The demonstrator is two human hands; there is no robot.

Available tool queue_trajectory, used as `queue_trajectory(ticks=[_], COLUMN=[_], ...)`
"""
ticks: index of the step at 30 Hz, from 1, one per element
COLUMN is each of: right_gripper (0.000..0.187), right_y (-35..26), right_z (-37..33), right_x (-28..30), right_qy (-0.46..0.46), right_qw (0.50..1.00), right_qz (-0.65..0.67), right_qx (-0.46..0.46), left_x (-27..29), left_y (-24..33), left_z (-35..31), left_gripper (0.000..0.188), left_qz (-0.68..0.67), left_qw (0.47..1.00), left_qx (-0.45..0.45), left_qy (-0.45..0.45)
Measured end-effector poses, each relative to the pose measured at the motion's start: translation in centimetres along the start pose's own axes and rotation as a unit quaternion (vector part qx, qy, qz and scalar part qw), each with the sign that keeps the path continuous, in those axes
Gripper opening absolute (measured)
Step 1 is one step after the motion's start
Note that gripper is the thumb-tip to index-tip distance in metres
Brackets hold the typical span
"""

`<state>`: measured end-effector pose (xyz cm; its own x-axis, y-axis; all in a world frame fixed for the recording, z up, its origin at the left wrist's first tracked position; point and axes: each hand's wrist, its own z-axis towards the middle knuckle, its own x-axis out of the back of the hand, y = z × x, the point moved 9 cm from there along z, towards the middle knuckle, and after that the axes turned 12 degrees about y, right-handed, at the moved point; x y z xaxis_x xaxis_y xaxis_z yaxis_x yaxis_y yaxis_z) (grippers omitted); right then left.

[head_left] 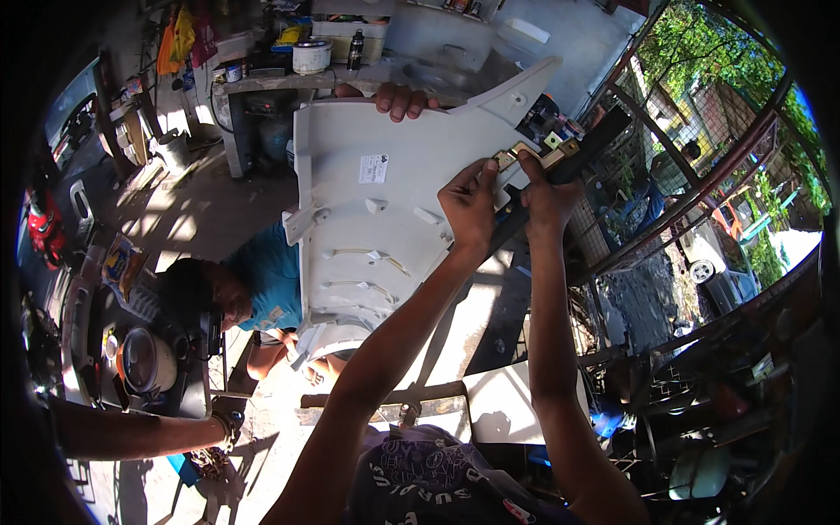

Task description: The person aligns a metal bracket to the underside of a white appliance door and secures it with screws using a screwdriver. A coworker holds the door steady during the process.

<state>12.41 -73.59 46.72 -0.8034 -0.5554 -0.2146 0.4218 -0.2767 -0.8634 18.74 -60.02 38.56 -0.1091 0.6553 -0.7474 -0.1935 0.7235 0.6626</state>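
A large pale grey-white moulded panel (350, 227), likely a vehicle body panel, stands before me with a small white label, ribs and clips on its face. At its right edge sits a brass-coloured metal bracket (556, 156). My left hand (468, 208) is closed at the bracket's left side, thumb and fingertips against it. My right hand (549, 203) is closed too, its thumb pressed on the bracket's face and its other fingers mostly hidden behind. A dark bar (604, 131) runs diagonally behind both hands. Another person's hand (407, 101) grips the panel's top edge.
A person in a blue shirt (264, 271) crouches left of the panel. Another person's arm (140, 435) reaches in at lower left, near a lidded pot (147, 359). Behind is a workbench (262, 83) with a white pot and a dark bottle (355, 50). Mesh fencing (661, 166) stands at right.
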Motion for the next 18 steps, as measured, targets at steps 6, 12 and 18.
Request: queue_trajectory(ticks=[6,12,18], right_gripper=[0.028,0.024,0.032], right_y=[-0.5,-1.0,-0.6], right_z=[-0.2,0.0,0.2], right_x=[0.2,0.0,-0.2], right_qy=[-0.006,-0.025,-0.049], right_qw=[1.000,0.998,0.996], right_qz=[0.003,0.016,0.046], right_qx=[0.011,0.050,0.049], left_x=[-0.2,0.1,-0.4], left_y=[-0.6,2.1,5.2], left_z=[0.4,1.4,2.0], left_gripper=[0.029,0.020,0.013], left_qz=[-0.002,0.156,0.236], left_qw=[1.000,0.980,0.941], left_qx=[-0.022,-0.085,-0.210], left_qy=[-0.021,-0.094,-0.125])
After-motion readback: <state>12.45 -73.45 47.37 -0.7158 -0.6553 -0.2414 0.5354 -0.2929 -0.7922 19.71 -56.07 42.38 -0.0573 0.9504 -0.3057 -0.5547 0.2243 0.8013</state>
